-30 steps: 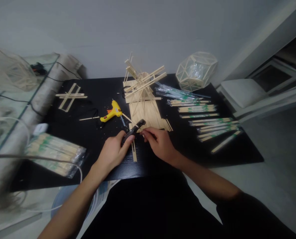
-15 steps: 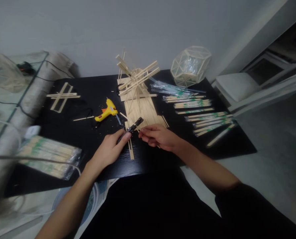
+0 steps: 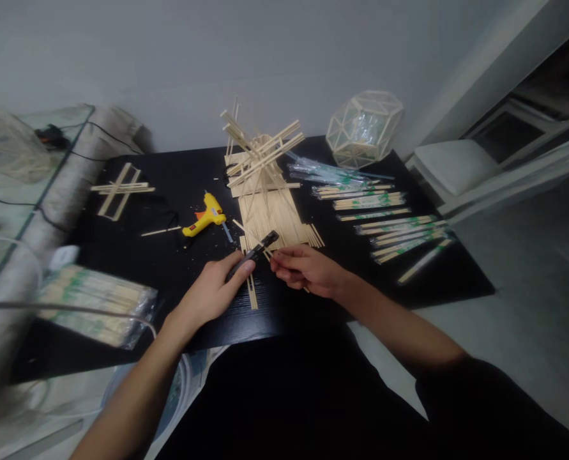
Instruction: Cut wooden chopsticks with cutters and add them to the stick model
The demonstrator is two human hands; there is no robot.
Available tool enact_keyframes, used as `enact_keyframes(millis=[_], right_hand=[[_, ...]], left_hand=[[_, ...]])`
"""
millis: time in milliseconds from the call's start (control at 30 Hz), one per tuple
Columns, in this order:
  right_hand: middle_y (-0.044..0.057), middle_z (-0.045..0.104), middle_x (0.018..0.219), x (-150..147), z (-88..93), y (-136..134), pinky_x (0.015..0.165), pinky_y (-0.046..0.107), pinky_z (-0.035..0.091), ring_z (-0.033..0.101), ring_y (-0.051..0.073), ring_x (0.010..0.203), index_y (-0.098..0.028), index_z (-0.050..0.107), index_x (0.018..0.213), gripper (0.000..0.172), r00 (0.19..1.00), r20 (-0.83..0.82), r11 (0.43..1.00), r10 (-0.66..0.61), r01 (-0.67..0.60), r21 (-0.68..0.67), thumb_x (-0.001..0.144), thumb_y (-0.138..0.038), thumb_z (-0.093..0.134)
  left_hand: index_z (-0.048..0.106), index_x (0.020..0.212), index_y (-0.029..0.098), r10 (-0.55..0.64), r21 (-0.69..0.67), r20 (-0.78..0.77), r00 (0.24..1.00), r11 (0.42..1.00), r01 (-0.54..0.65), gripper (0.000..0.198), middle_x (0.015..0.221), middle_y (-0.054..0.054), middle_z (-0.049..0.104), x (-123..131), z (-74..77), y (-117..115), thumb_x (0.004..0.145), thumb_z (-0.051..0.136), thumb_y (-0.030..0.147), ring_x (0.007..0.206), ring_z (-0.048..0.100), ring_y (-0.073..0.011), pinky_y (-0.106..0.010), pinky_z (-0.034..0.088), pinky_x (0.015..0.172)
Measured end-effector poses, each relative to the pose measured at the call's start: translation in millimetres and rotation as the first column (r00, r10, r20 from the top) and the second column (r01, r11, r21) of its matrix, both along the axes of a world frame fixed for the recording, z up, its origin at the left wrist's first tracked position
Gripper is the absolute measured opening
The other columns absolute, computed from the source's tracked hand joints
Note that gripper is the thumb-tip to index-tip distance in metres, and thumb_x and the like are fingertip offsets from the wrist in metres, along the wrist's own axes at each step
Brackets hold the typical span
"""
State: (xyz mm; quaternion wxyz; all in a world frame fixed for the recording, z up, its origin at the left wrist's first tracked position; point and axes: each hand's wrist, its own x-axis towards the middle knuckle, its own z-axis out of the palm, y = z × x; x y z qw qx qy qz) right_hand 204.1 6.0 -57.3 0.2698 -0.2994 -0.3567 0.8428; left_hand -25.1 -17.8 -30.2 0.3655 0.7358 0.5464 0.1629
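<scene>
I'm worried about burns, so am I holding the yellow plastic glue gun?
No, the yellow plastic glue gun lies on the black wood-grained tabletop, apart from the bare left hand and bare right hand.

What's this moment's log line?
left hand: grips dark tool | right hand: pinches thin stick | yellow glue gun: on black table

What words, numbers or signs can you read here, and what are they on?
None can be read.
Yellow glue gun: marks too small to read.
Wrapped sticks on the right: green print, too blurred to read.
Packet on the left: green print, too blurred.
Black tool: no writing I can make out.
</scene>
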Motion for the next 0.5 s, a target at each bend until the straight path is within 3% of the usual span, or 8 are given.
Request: enact_keyframes(millis=[367, 500], right_hand=[[-0.007, 0.046, 0.059, -3.1, -9.9, -7.4, 0.041, 0.019, 0.017, 0.026, 0.004, 0.046, -0.015, 0.065, 0.077, 0.034, 0.995, 0.069, 0.997, -0.076, 0.075, 0.020, 0.088, -0.046, 0.076], [-0.005, 0.051, 0.060, -7.9, -15.3, -14.2, 0.041, 0.019, 0.022, 0.035, 0.005, 0.046, -0.015, 0.067, 0.077, 0.033, 0.966, 0.168, 0.973, -0.195, 0.170, 0.153, 0.091, -0.044, 0.071]], left_hand=[[0.072, 0.095, 0.021, 0.042, -0.092, -0.081, 0.996, 0.995, -0.049, 0.055, 0.084, -0.004, 0.075, 3.2, -0.2, -5.8, 0.102, 0.036, 0.062, 0.078, 0.066, -0.0238, -0.032, 0.044, 0.074], [0.072, 0.092, 0.021, 0.053, -0.149, -0.142, 0.988, 0.986, -0.074, 0.060, 0.091, -0.007, 0.078, 4.2, -0.3, -6.4, 0.102, 0.033, 0.066, 0.082, 0.069, -0.0262, -0.034, 0.046, 0.078]])
